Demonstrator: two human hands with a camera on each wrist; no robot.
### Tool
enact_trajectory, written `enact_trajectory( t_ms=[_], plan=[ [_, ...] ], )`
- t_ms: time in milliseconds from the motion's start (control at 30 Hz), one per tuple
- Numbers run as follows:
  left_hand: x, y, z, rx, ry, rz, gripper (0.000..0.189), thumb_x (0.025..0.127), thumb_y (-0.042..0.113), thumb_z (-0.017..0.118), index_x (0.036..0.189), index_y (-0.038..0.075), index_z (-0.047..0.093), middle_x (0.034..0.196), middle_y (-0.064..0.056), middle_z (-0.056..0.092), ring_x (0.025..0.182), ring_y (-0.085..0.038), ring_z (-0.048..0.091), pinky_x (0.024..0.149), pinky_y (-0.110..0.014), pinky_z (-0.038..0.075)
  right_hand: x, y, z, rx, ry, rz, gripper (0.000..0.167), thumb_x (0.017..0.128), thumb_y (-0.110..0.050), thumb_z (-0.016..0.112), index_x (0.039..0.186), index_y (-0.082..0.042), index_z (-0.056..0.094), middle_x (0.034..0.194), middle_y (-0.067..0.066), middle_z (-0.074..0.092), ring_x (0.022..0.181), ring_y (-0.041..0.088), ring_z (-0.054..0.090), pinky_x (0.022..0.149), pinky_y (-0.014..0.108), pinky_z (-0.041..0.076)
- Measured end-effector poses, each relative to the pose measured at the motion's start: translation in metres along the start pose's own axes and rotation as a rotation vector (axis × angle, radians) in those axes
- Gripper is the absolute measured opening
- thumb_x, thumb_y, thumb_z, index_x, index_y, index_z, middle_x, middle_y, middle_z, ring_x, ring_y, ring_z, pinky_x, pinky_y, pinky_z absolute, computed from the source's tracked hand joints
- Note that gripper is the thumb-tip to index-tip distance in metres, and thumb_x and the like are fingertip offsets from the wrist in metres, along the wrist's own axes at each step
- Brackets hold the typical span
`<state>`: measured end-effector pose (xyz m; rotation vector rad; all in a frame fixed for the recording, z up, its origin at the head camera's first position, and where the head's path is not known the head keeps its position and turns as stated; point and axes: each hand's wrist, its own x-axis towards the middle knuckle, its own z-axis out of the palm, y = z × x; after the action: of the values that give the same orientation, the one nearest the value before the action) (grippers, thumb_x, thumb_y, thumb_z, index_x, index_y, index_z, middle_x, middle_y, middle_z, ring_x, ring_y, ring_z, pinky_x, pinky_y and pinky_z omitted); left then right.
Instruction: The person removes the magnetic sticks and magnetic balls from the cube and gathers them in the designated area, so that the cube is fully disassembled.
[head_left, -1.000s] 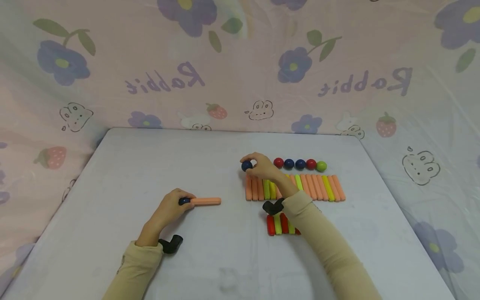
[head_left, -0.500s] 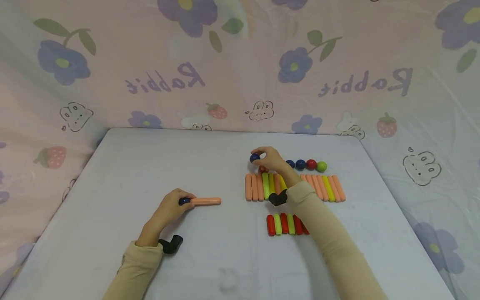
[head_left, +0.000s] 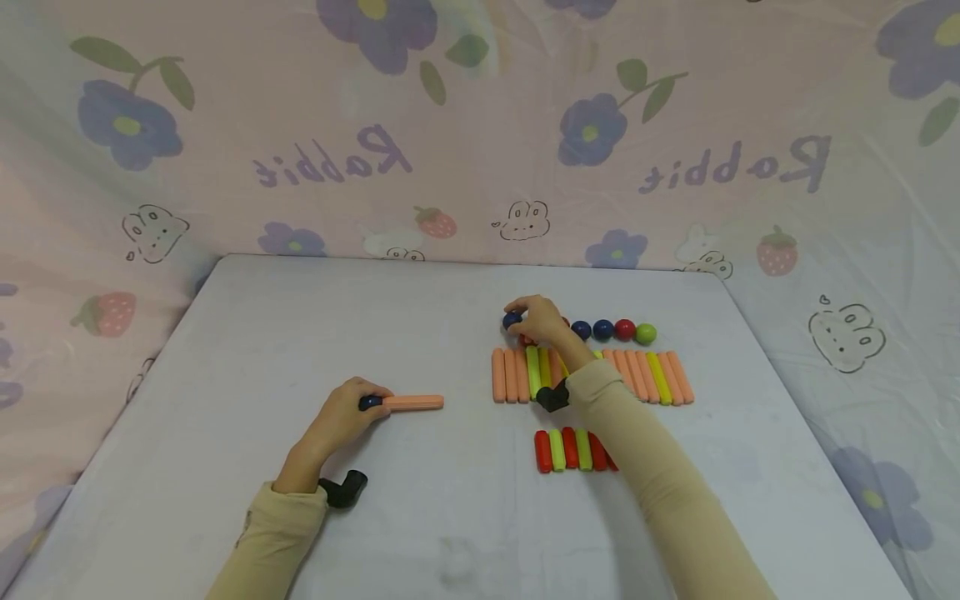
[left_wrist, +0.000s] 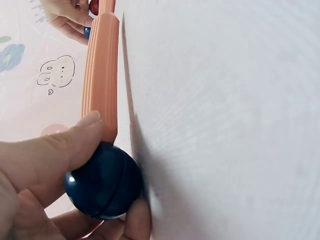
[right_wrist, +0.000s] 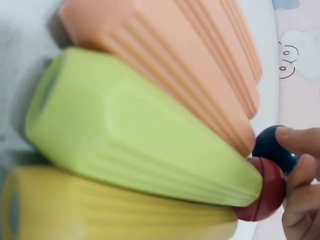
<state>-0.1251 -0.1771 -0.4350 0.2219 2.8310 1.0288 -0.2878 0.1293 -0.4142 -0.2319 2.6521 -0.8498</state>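
My left hand (head_left: 343, 421) pinches a dark blue ball (left_wrist: 104, 182) between thumb and fingers, low over the white table. Against that ball sits the end of a ribbed orange stick (head_left: 414, 402), which points right, my thumb tip lying on it. At the far side of the row of long sticks, my right hand (head_left: 543, 321) holds another dark blue ball (head_left: 512, 321) in its thumb and fingers. A red ball (right_wrist: 267, 190) lies beside it, at the ends of a lime stick (right_wrist: 145, 130) and a yellow stick (right_wrist: 120, 205), close to the curled fingers.
Several red, blue and green balls (head_left: 603, 331) form a line behind the long orange, yellow and lime sticks (head_left: 642, 375). Nearer, short red and lime sticks (head_left: 571, 448) lie in a row, partly hidden by the right sleeve (head_left: 660, 483). A patterned curtain (head_left: 465, 150) borders the table.
My right hand, still with its blue ball, has shifted slightly right and away, and a red ball now shows under it. My left hand and the orange stick have stayed put.
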Motion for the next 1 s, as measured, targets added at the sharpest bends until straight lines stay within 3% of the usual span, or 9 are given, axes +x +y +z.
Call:
enact_trajectory(
  t_ms=[100, 233, 567, 733, 800, 867, 1000],
  plan=[
    [0.0, 0.001, 0.0, 0.0, -0.001, -0.002, 0.022, 0.087, 0.009, 0.068, 0.107, 0.0, 0.071, 0.109, -0.024, 0.064, 0.107, -0.04, 0.061, 0.095, -0.054, 0.049, 0.0, 0.0, 0.001, -0.024, -0.001, 0.01, 0.042, 0.089, -0.011, 0.065, 0.13, -0.01, 0.059, 0.133, 0.015, 0.058, 0.064, 0.012, 0.054, 0.055, 0.018, 0.048],
    [0.0, 0.001, 0.001, 0.005, -0.001, -0.003, 0.022, 0.087, 0.008, 0.068, 0.107, 0.0, 0.071, 0.109, -0.024, 0.064, 0.107, -0.04, 0.061, 0.095, -0.054, 0.049, -0.001, -0.001, 0.001, -0.069, 0.006, 0.015, 0.042, 0.089, -0.013, 0.065, 0.131, -0.01, 0.059, 0.134, 0.015, 0.058, 0.079, 0.017, 0.055, 0.06, 0.019, 0.05],
    [0.0, 0.002, 0.001, 0.005, -0.007, -0.006, 0.022, 0.087, 0.008, 0.068, 0.107, 0.0, 0.071, 0.11, -0.024, 0.063, 0.107, -0.04, 0.061, 0.094, -0.054, 0.05, -0.008, -0.005, -0.001, -0.073, 0.042, 0.007, 0.043, 0.091, -0.016, 0.066, 0.132, -0.01, 0.057, 0.137, 0.013, 0.057, 0.099, 0.025, 0.057, 0.083, 0.031, 0.054],
    [0.001, 0.0, 0.001, 0.013, -0.005, 0.002, 0.022, 0.087, 0.009, 0.068, 0.108, 0.0, 0.071, 0.11, -0.024, 0.063, 0.106, -0.04, 0.061, 0.094, -0.054, 0.05, -0.018, -0.015, 0.003, -0.088, 0.114, -0.085, 0.039, 0.089, -0.015, 0.066, 0.126, -0.006, 0.061, 0.127, 0.019, 0.06, 0.109, 0.032, 0.057, 0.095, 0.042, 0.051],
    [0.002, -0.001, 0.001, 0.015, -0.003, 0.006, 0.022, 0.087, 0.009, 0.068, 0.108, 0.0, 0.071, 0.109, -0.024, 0.064, 0.105, -0.039, 0.061, 0.093, -0.054, 0.051, -0.023, -0.021, 0.009, -0.101, 0.14, -0.13, 0.036, 0.088, -0.014, 0.067, 0.122, -0.004, 0.064, 0.118, 0.02, 0.062, 0.106, 0.032, 0.058, 0.094, 0.043, 0.051],
    [0.002, -0.001, 0.001, 0.013, -0.003, 0.011, 0.023, 0.087, 0.009, 0.068, 0.108, 0.0, 0.071, 0.109, -0.024, 0.064, 0.105, -0.039, 0.061, 0.093, -0.053, 0.051, -0.029, -0.029, 0.017, -0.11, 0.14, -0.164, 0.034, 0.087, -0.014, 0.069, 0.119, -0.003, 0.065, 0.111, 0.019, 0.063, 0.095, 0.029, 0.058, 0.084, 0.038, 0.052],
    [0.001, 0.002, 0.001, 0.003, -0.01, 0.024, 0.026, 0.087, 0.009, 0.068, 0.112, 0.0, 0.07, 0.11, -0.024, 0.063, 0.106, -0.041, 0.061, 0.093, -0.054, 0.051, -0.047, -0.048, 0.037, -0.089, 0.072, -0.224, 0.032, 0.086, -0.016, 0.071, 0.116, -0.006, 0.067, 0.105, 0.015, 0.063, 0.085, 0.022, 0.056, 0.071, 0.025, 0.049]
  ],
)
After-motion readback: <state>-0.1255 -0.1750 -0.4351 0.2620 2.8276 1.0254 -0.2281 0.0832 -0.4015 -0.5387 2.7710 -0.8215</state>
